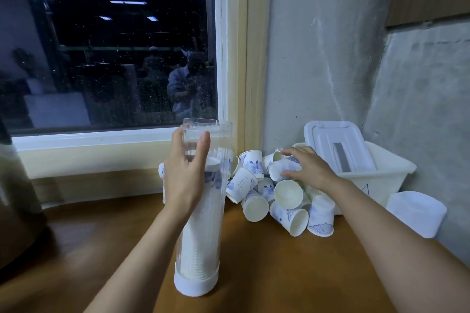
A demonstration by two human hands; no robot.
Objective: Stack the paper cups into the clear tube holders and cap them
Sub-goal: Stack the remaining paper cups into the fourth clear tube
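A wooden surface [254, 274] meets a dark window [114, 46]. Left fingers [177, 142] wrap the upright clear tube [203, 223], nearly full. Right fingers [292, 151] curl round a sideways paper cup [279, 170], rightward of the tube's open mouth.

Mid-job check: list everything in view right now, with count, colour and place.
clear tube holder: one, clear with white base, upright on table, holding stacked cups
loose paper cups: over ten, white with blue print, piled between tube and bin
bin: one, white, by right wall, lid leaning inside
cap: one, white, right of bin
table: one, brown wood
window: one, dark, behind
left hand: grips tube near top
right hand: fingers around a cup atop the pile
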